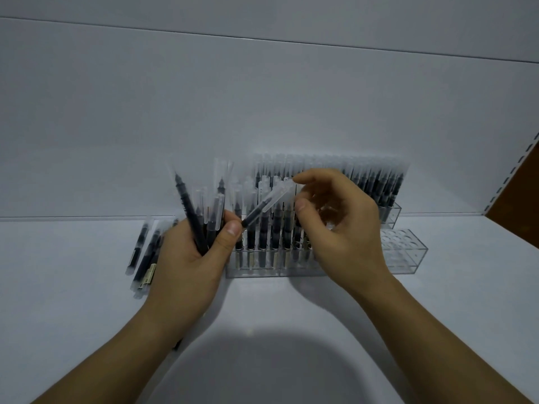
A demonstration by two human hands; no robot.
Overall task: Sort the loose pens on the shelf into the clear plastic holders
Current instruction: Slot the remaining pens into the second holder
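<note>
My left hand [186,266] grips a bunch of black pens with clear caps [201,217], caps pointing up. One more pen [262,208] slants up to the right from my left thumb. My right hand [344,228] pinches its clear cap end between index finger and thumb. Behind my hands stands a long clear plastic holder [405,258]; several pens stand upright in its left part and its right holes are bare. A second holder [390,214] behind it is packed with pens. Several loose pens [140,249] lie on the white shelf to the left, partly hidden by my left hand.
The white shelf [87,301] runs wide in front of the holders. A white back panel [204,97] rises behind them. At the right edge a slotted shelf upright [510,179] and a brown side panel [522,205] close off the space.
</note>
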